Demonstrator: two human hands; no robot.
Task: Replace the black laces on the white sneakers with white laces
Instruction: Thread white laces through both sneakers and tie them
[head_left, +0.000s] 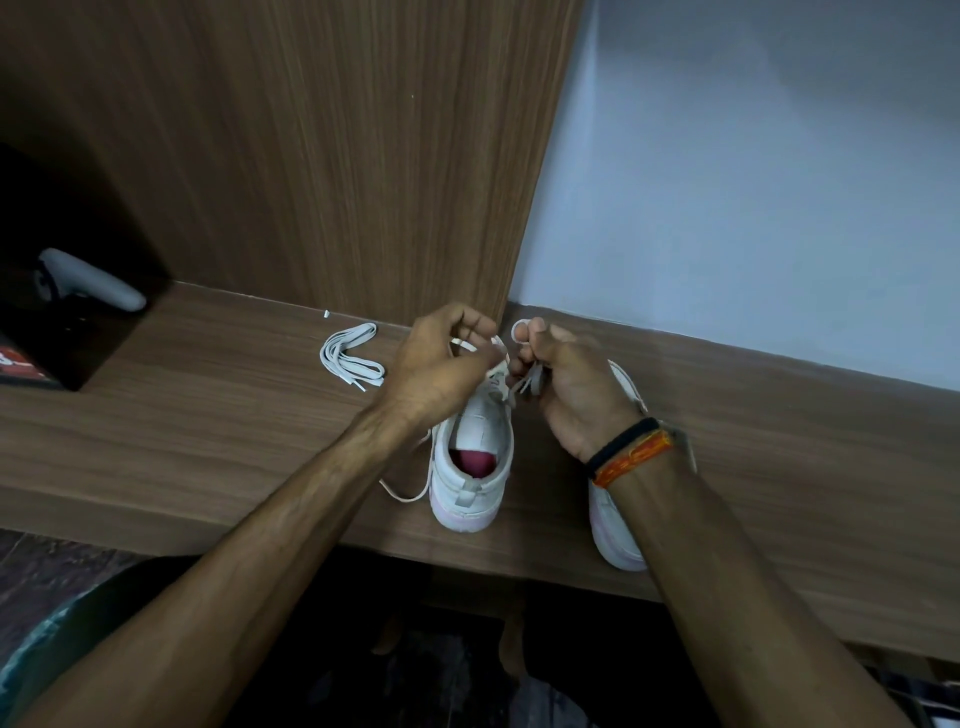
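A white sneaker (470, 467) with a pink sole and red insole stands heel-first toward me on the wooden desk (208, 415). A white lace (506, 384) runs through its upper eyelets. My left hand (441, 364) pinches one strand of that lace above the tongue. My right hand (566, 384) grips the other strand, with a loop of lace around a fingertip. A loose end trails off the sneaker's left side (402, 496). The second white sneaker (615, 530) lies mostly hidden under my right wrist. A spare folded white lace (350, 358) rests on the desk to the left.
A wooden panel (337, 156) rises right behind the sneakers, with a pale wall (753, 182) to its right. A black box (62, 291) with a grey handle-shaped object (96, 280) stands at the far left. The desk's front edge runs just below the sneakers' heels.
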